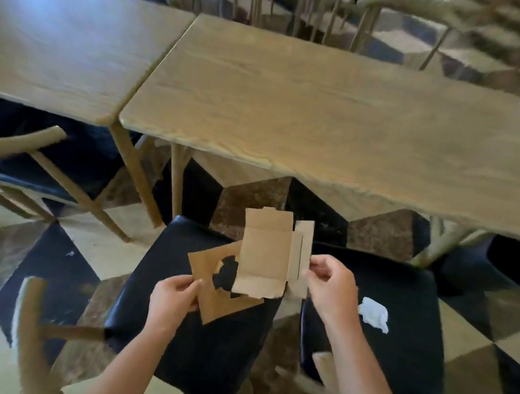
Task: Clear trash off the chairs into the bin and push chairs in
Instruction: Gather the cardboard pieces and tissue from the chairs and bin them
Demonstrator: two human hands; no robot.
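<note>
Two chairs with black padded seats stand pulled out from the table, the left chair (164,334) under my hands and the right chair (397,352) beside it. My left hand (174,298) pinches a torn brown cardboard piece with a hole (222,306) over the left seat. My right hand (330,285) grips the edge of a flattened brown cardboard box (265,255) held upright above the gap between the seats. A crumpled white tissue (374,313) lies on the right seat. No bin is in view.
A long wooden table (315,110) stands just beyond the chairs, with a second table (55,41) abutting it on the left. Another chair (22,154) sits tucked at the left, several more line the far side. The floor is chequered tile.
</note>
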